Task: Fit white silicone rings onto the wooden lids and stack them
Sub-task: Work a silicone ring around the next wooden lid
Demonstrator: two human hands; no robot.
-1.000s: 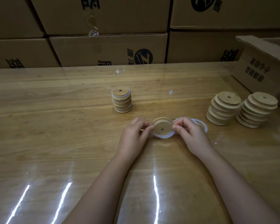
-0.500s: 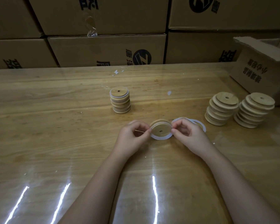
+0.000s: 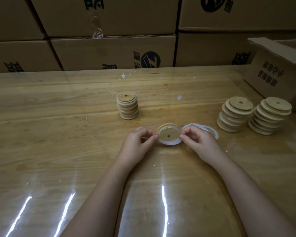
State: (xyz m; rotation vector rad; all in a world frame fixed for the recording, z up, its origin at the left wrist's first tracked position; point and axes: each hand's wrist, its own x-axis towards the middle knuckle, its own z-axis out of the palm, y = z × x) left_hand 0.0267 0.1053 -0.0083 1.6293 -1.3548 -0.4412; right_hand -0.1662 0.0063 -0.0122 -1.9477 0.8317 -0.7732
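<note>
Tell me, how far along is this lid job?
Done: a short stack of ringed lids mid-table. In hand: the left hand and right hand pinch a white ring around one lid. Left: two taller stacks of bare lids on the right, plus spare rings.

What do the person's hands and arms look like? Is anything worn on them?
The left hand and the right hand are bare: no gloves, no jewellery, no watch. Both forearms are bare too, and no sleeve is in view.
</note>
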